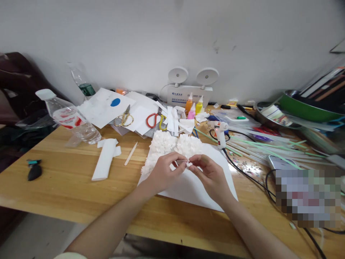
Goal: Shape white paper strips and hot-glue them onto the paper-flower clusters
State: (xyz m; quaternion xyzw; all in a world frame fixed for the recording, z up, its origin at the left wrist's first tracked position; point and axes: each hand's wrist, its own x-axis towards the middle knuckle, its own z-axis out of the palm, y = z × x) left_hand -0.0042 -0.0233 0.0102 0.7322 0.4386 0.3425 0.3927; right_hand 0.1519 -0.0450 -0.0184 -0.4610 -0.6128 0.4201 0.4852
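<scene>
Over a white sheet of paper (185, 190), my left hand (167, 172) and my right hand (211, 175) meet fingertip to fingertip. Both pinch a small white paper piece (189, 164), partly covered by the fingers. Just behind the hands, clusters of crumpled white paper bits (162, 142) lie on the sheet, spreading to the left of my left hand. A narrow white paper strip (131, 153) rests on the wood left of the sheet. Further left lies a flattened white paper roll (105, 160).
A white glue gun (219, 131) stands right of the sheet, its black cord trailing forward beside glue sticks (269, 153). Behind are gold-handled scissors (125, 118), small paint bottles (191, 112) and an emergency light (188, 94). A water bottle (72, 118) leans left; a green pan (309, 109) sits right.
</scene>
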